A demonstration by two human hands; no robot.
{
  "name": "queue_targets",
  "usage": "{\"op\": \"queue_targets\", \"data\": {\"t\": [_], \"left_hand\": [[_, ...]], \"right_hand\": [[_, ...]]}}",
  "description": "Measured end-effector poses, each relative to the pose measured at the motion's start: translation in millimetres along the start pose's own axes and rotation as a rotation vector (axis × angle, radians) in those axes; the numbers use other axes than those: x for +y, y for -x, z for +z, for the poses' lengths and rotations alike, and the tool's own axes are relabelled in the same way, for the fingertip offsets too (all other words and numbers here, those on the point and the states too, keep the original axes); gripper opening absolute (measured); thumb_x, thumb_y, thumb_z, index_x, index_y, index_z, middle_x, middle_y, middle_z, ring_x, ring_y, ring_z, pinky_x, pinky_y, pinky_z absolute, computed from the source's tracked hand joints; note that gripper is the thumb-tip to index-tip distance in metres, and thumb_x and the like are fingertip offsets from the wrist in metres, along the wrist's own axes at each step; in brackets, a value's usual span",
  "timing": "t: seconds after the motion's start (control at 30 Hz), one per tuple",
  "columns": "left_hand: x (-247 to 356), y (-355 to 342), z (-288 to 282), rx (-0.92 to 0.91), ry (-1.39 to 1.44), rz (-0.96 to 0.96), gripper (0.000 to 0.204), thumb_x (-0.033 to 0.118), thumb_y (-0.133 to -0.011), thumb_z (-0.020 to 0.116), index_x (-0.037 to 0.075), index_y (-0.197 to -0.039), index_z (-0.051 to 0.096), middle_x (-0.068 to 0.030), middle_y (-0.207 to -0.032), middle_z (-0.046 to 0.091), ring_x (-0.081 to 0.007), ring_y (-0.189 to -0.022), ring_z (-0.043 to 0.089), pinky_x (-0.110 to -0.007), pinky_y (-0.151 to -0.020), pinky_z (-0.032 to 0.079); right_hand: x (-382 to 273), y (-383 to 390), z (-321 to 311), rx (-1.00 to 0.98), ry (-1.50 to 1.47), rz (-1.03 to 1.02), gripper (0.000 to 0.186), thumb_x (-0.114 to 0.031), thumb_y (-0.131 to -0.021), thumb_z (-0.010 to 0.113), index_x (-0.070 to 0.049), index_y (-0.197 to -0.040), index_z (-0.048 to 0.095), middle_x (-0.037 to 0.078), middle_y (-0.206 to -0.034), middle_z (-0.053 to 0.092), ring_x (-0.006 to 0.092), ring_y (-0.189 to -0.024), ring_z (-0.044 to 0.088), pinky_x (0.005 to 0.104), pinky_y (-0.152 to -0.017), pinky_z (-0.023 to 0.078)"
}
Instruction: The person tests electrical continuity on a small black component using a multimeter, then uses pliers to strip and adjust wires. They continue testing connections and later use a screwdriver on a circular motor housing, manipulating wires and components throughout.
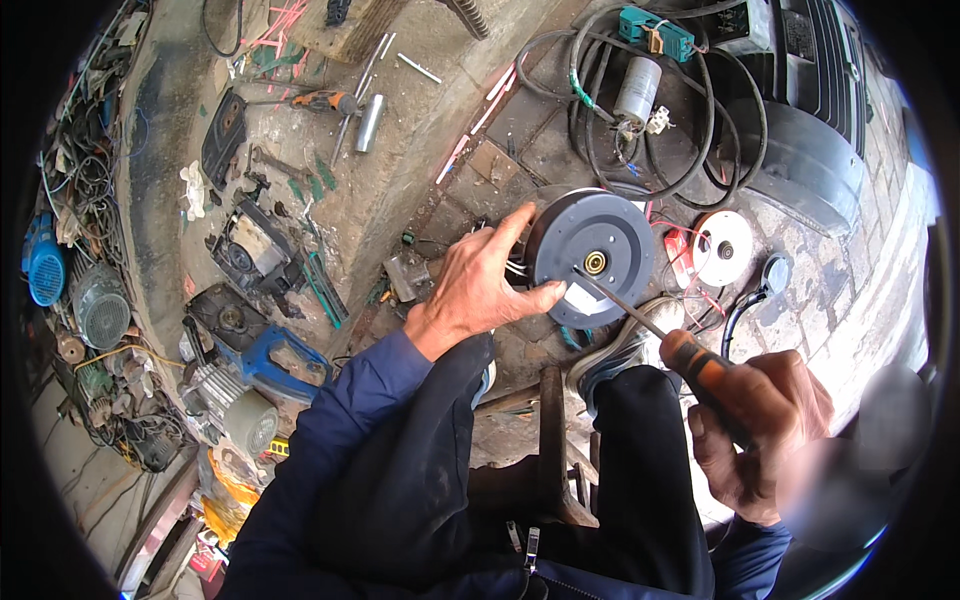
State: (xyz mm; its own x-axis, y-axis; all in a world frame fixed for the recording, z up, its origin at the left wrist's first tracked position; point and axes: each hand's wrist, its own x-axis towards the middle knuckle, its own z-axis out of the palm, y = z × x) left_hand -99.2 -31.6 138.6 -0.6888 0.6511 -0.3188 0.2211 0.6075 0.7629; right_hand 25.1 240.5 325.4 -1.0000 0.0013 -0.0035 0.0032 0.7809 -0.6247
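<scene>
My left hand (470,285) grips the rim of a round dark grey motor housing (597,222), thumb on its face and forefinger along its edge. A brass-coloured ring (594,262) sits at the housing's centre, and a pale label lies below it. Closed around an orange and black handle, my right hand (765,425) holds a screwdriver (697,362). Its shaft slants up and left across the housing, with the tip near the brass ring. Whether the tip touches the face I cannot tell. White wires show behind my left fingers.
A white reel (722,248) with red wire lies right of the housing. Beyond are looped black cables, a silver capacitor (638,90) and a large grey motor (800,150). Tool parts, a blue-handled casing (285,360) and another screwdriver (325,101) lie leftward. A wooden stool (552,430) stands between my legs.
</scene>
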Motion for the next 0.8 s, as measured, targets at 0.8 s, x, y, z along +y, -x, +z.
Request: {"op": "queue_targets", "data": {"t": [0.8], "left_hand": [[6.5, -4.9, 3.8, 0.019, -0.014, 0.011, 0.093, 0.039, -0.076, 0.091, -0.007, -0.149, 0.055, -0.0334, -0.129, 0.071, -0.0448, -0.119, 0.073, -0.048, -0.103, 0.058]], "right_hand": [[-0.9, 23.7, 4.0, 0.082, -0.075, 0.175, 0.029, -0.012, -0.091, 0.078, -0.008, -0.118, 0.07, 0.029, -0.134, 0.063, 0.0368, -0.11, 0.07, 0.0414, -0.083, 0.062]]}}
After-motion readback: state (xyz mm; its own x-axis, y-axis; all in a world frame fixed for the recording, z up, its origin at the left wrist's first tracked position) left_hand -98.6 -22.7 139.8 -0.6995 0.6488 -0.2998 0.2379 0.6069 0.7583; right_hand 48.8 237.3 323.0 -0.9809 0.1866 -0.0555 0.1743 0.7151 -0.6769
